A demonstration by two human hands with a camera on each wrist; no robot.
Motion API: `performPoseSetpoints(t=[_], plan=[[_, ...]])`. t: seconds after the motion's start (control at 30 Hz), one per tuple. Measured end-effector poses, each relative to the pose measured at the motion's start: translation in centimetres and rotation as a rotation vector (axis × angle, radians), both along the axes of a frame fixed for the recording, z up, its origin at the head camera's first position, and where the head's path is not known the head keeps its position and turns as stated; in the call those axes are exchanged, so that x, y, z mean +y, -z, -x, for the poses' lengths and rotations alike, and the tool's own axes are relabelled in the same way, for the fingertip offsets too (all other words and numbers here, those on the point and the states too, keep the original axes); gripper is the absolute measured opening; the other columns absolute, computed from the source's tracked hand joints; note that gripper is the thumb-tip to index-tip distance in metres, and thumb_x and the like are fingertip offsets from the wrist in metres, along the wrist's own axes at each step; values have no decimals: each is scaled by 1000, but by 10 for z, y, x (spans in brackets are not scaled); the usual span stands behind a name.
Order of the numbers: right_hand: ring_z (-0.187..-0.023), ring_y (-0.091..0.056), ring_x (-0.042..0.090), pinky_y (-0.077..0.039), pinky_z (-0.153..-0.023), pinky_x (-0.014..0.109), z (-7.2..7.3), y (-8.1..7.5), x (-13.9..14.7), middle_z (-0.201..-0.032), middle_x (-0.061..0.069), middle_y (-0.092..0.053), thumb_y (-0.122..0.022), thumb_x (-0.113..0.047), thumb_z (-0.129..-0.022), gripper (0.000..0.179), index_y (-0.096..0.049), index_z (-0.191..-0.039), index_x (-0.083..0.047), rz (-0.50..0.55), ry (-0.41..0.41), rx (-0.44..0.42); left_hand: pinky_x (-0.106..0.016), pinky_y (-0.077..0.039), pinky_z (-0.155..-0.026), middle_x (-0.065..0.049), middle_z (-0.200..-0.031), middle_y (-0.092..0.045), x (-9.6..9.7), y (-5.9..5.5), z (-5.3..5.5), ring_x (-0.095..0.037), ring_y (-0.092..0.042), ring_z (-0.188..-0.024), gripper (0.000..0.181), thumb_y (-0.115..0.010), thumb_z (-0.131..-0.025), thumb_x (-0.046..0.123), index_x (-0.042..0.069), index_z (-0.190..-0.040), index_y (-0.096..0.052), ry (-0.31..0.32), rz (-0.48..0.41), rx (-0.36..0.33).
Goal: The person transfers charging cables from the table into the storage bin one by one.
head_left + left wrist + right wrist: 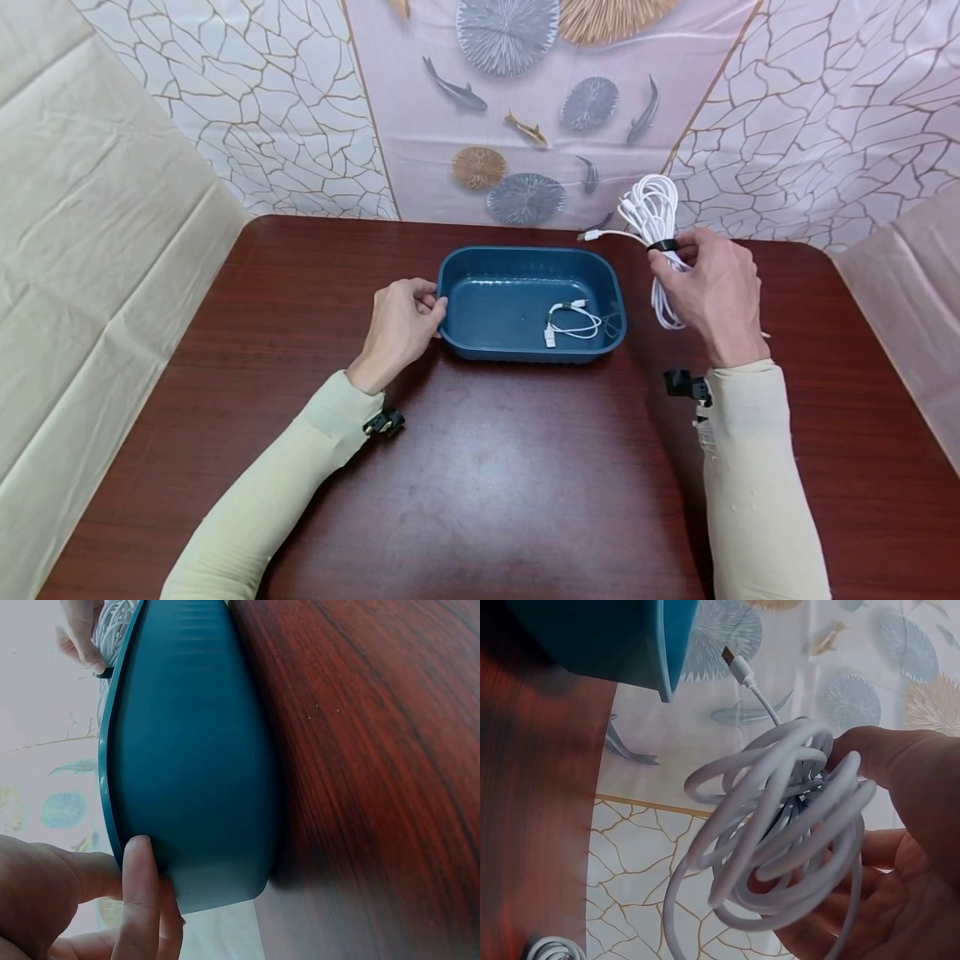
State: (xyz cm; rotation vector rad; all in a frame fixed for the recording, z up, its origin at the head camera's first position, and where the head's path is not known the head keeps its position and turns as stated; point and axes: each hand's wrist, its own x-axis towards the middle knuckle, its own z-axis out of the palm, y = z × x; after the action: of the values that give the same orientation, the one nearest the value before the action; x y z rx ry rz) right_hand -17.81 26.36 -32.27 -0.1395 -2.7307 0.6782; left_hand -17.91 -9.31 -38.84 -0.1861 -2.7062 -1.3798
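My left hand (397, 329) pinches the left rim of a dark blue plastic bin (495, 354), thumb and fingers on either side of the edge. Inside the bin, toward its right end, lies a short white USB cable (576, 333) looped in a dark tie. To the right of the bin, my right hand (716, 287) holds a thick coiled white USB cable (652, 204) by its black strap (662, 245). The coil is raised above the table, and one USB plug (739, 669) sticks out toward the bin.
Another white coil (555, 949) lies on the table, cut off by the right wrist view's lower edge; in the head view my right hand mostly hides it. The reddish-brown table (480, 467) ends at a patterned cloth backdrop (525, 125), with pale panels at both sides.
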Motion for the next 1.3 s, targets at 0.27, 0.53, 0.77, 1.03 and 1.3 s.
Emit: performPoseSetpoints(t=[0.27,0.53,0.77,1.03,1.3], plan=[[-106,-65,43,-50,-80,63,0,0,-2,-113,23,-74,-58,-41,-99,46,-69,-122,-4,8,-7,0,-22,-61,-55,-13,-87,-70,0,0,0,-15,-72,-61,26,-68,-97,12,-6,-115,-71,4,2,3],[-111,-64,45,-50,-86,65,1,0,-4,-118,25,-72,-56,-39,-101,46,-67,-126,-2,18,-30,-5,-22,-61,-55,-13,-86,-70,0,-1,1,-16,-72,-60,25,-68,-96,11,-6,-114,-71,-2,5,6],[-113,-61,46,-49,-93,64,3,2,-7,-121,29,-68,-57,-34,-102,45,-63,-129,2,35,-56,8,-22,-61,-55,-12,-86,-70,0,1,1,-15,-71,-60,25,-67,-97,12,-6,-114,-71,-3,4,-1],[-115,-61,45,-49,-95,64,2,3,-9,-124,29,-67,-56,-32,-103,45,-62,-130,3,39,-71,9,-22,-61,-55,-13,-86,-69,-1,1,0,-15,-71,-61,25,-68,-97,11,-6,-115,-71,2,-10,-6],[-116,-62,44,-48,-95,64,2,2,-11,-125,28,-67,-56,-32,-103,44,-62,-132,1,27,-80,8,-23,-61,-55,-12,-86,-68,0,0,-1,-14,-70,-62,26,-67,-98,12,-6,-116,-70,7,-15,-15]])
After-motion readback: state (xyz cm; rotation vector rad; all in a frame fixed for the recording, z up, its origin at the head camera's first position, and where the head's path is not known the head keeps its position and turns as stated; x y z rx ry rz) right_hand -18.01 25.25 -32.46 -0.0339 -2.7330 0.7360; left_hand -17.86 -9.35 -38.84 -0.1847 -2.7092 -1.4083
